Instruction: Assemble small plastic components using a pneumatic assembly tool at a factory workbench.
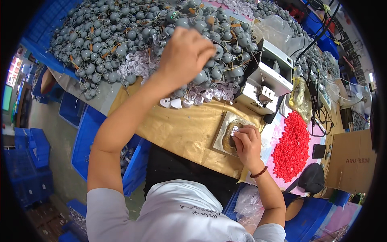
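Note:
My left hand (183, 58) reaches over a large heap of grey round plastic parts (102, 38) with thin wires and orange strips. Its fingers are curled and slightly blurred; what they close on, if anything, is hidden among the grey parts. My right hand (248, 146) pinches a small white piece (235, 130) at a square metal fixture (220, 142) with a brownish oval recess. Small white plastic parts (194, 99) lie along the heap's front edge, between my left forearm and a white boxy machine (258, 94).
Red small parts (291, 147) are piled on a pink sheet at the right, beside a black pouch (312, 178) and a cardboard box (350, 161). Black cables (316, 92) hang behind them. Blue crates (90, 137) stand below the table's left edge. Gold-brown paper (173, 131) covers the tabletop.

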`<action>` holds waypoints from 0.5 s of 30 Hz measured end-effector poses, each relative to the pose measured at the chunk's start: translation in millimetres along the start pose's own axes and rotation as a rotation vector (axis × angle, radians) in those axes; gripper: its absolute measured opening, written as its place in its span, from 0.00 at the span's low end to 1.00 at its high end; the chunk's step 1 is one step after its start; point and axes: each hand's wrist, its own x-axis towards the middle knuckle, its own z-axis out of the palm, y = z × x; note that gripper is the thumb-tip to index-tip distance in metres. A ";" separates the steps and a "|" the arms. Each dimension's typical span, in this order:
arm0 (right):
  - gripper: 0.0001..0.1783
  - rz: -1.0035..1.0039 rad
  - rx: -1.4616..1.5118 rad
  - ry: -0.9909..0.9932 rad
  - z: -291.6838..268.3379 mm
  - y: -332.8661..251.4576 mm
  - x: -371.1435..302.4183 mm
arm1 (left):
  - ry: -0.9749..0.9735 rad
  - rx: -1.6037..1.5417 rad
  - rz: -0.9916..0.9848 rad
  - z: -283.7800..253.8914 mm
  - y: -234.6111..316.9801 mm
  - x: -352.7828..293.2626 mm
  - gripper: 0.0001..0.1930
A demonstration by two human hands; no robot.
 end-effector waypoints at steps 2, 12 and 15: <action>0.21 0.038 0.056 0.013 1.2 1.9 -1.2 | 0.137 -0.289 -0.190 -8.1 0.4 29.9 0.09; 0.16 0.113 0.576 0.220 -64.5 -6.0 34.4 | -0.341 -0.605 -0.313 -25.2 40.0 70.5 0.12; 0.17 0.127 0.821 0.427 -76.8 -39.8 72.5 | -0.351 -0.814 -0.364 -12.7 86.4 55.5 0.14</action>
